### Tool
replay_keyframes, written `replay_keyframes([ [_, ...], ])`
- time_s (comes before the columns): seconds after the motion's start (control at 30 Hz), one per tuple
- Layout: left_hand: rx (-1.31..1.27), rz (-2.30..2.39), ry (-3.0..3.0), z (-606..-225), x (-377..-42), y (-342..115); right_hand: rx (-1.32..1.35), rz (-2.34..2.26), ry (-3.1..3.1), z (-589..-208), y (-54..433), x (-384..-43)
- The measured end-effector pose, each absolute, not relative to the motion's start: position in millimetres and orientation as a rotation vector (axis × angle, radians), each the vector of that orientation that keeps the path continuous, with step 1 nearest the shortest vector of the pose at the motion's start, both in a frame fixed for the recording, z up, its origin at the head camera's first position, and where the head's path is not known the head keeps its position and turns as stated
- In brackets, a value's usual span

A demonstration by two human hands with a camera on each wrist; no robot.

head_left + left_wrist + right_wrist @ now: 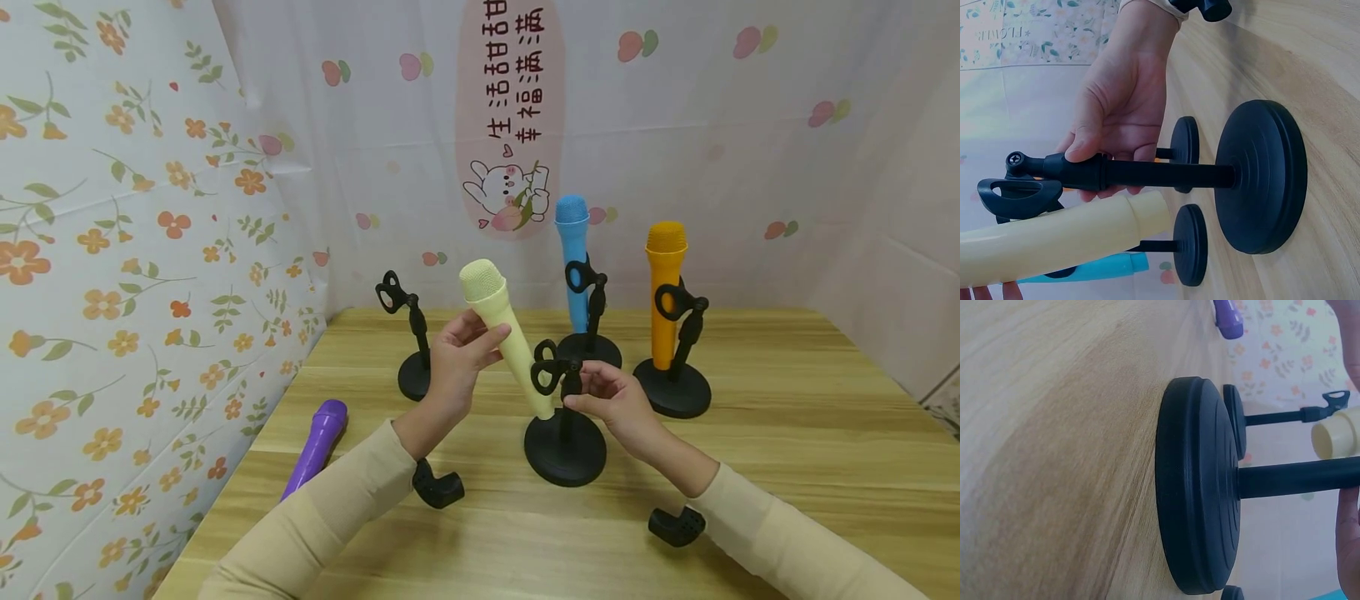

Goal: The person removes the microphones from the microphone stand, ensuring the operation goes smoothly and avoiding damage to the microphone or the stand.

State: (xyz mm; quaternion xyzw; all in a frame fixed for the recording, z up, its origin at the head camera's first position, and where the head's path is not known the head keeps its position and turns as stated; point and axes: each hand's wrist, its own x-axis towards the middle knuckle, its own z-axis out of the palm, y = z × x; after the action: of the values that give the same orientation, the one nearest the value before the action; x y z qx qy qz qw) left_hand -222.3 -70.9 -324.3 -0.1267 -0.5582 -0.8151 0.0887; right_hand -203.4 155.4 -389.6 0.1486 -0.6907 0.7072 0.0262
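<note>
My left hand (462, 358) grips a pale yellow microphone (517, 358) around its upper handle, thumb across the front. The microphone tilts, its mesh head up and to the left, the handle's lower end beside a black microphone stand (566, 450). In the left wrist view the handle lies alongside the stand's clip (1019, 197). My right hand (618, 408) pinches the stand's upright just below the clip, thumb on one side and fingers on the other. The stand's round base (1197, 487) sits on the table.
Behind, a blue microphone (573, 242) and an orange microphone (663, 283) are held upright in black stands. Another stand (415, 375) at the back left holds no microphone. A purple microphone (315, 446) lies on the table (570, 550) at left. A patterned cloth hangs behind.
</note>
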Motion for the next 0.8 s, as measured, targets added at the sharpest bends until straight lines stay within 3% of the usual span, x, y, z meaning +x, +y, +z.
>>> replay_keyframes([
  [0.8,-0.267,-2.338,-1.881,-329.4,-222.8,-82.9,0.472,2.201,-2.145,-390.2,157.9,-205.2],
])
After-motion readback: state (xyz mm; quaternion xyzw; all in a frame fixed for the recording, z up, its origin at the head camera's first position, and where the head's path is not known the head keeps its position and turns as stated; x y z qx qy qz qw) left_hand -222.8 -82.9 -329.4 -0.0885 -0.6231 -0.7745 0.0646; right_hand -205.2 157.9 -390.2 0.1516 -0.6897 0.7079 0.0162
